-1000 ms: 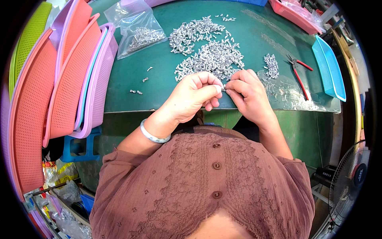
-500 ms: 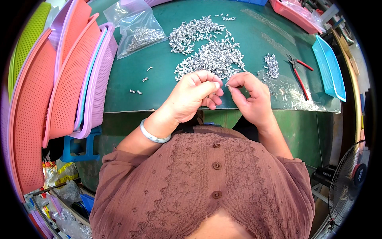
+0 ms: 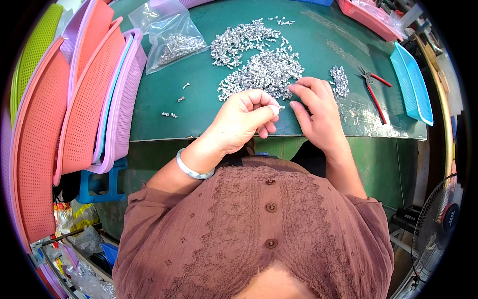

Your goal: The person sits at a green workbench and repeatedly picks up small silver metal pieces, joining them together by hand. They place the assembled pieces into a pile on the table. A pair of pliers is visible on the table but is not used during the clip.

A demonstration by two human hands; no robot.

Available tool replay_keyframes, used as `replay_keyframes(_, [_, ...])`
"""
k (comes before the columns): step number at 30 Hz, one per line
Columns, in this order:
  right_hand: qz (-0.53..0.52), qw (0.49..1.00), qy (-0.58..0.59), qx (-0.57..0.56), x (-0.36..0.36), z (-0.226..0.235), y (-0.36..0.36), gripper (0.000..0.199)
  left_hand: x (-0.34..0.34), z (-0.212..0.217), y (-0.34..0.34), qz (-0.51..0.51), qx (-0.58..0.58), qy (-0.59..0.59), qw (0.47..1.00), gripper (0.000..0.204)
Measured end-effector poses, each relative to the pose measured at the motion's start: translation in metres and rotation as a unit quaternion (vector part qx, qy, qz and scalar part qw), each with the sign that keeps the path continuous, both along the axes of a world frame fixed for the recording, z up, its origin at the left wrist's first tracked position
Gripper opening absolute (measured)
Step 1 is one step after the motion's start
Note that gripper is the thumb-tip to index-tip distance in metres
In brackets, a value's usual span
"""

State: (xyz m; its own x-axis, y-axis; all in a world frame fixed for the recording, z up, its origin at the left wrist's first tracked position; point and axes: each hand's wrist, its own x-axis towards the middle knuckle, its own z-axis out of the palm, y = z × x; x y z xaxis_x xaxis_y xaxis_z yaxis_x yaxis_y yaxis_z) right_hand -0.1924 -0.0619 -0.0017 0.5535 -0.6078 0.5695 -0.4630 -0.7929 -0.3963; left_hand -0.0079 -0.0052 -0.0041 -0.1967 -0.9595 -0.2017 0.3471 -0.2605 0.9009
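Note:
Over the near edge of the green table, my left hand [image 3: 249, 115] pinches a small silver metal part [image 3: 282, 107] between thumb and forefinger, with its tip sticking out. To its right, my right hand [image 3: 318, 114] is open, thumb and fingers apart and nothing seen between them. Its fingertips are close to the near right side of a big pile of small silver metal parts [image 3: 266, 70]. Farther right lies a smaller heap of silver parts [image 3: 339, 82]. A few loose parts [image 3: 169, 115] rest left of my left hand.
Red-handled pliers [image 3: 372, 92] lie at the right, beside a light-blue basket [image 3: 413, 84]. A clear plastic bag of silver parts [image 3: 174, 45] is at the back left. Stacked pink, purple and green baskets [image 3: 89, 99] line the left edge. A fan [image 3: 433, 229] stands lower right.
My right hand has opened and moved slightly up and right, away from the left hand's fingertips. The small part now shows in my left hand's pinch, which has shifted slightly right.

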Motion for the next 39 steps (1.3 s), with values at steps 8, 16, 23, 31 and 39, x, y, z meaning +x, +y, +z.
replay_keyframes(8, [0.029, 0.999, 0.011, 0.033, -0.004, 0.001, 0.002, 0.019, 0.001, 0.000, 0.000, -0.003, -0.002, 0.022, 1.000, 0.006])
replay_keyframes(16, [0.006, 0.999, 0.010, 0.041, -0.005, 0.000, 0.004, 0.012, 0.006, 0.001, -0.001, -0.012, 0.051, 0.089, 0.995, 0.007])
replay_keyframes(23, [0.008, 0.999, 0.008, 0.030, -0.005, -0.003, 0.002, 0.008, 0.006, 0.003, -0.001, -0.006, 0.060, 0.095, 0.994, 0.009])
replay_keyframes(31, [0.010, 0.999, 0.019, 0.029, -0.005, -0.002, 0.002, 0.007, 0.005, 0.004, -0.001, 0.002, 0.063, 0.093, 0.994, 0.010])
replay_keyframes(39, [0.022, 1.000, -0.012, 0.011, -0.005, -0.009, 0.003, 0.009, -0.010, 0.030, -0.021, -0.021, -0.004, -0.052, 0.998, 0.013])
